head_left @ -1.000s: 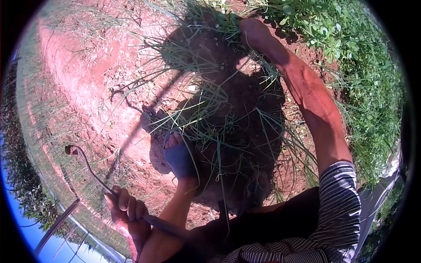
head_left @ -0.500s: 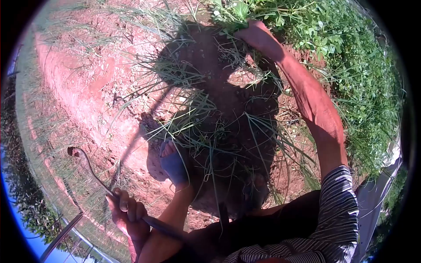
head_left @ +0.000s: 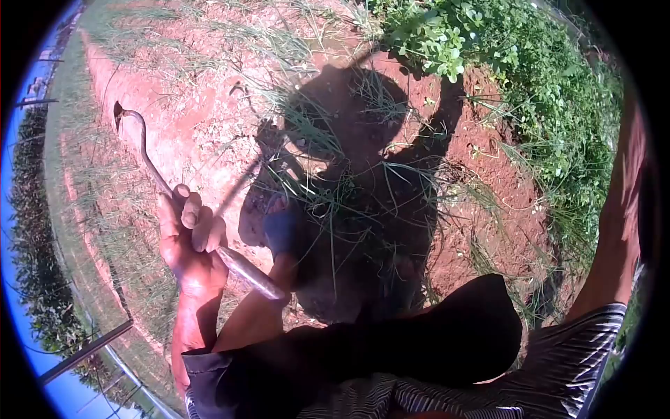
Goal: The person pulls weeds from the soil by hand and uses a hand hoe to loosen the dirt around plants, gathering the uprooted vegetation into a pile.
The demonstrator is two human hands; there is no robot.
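Observation:
My left hand point(head_left: 192, 234) is wrapped around a short-handled hoe point(head_left: 249, 271). Its thin metal neck curves up to a small blade at the upper left, held above the soil. The handle's butt end points down to the right, over my leg. On the right, my right forearm point(head_left: 614, 209) rises along the edge of the picture, and the hand lies beyond the border. Long thin-leaved plants point(head_left: 328, 195) grow in the shaded soil in front of me.
Dense leafy greenery point(head_left: 558, 133) covers the upper right. My foot in blue footwear point(head_left: 280, 232) rests among the thin leaves. Reddish soil point(head_left: 488, 230) lies between plants and greenery. A metal pole point(head_left: 87, 351) crosses the lower left. My shadow falls over the middle.
My right hand has left the leafy plants at the top and swung right, out of the picture. My left hand has risen slightly with the hoe, its handle end now showing.

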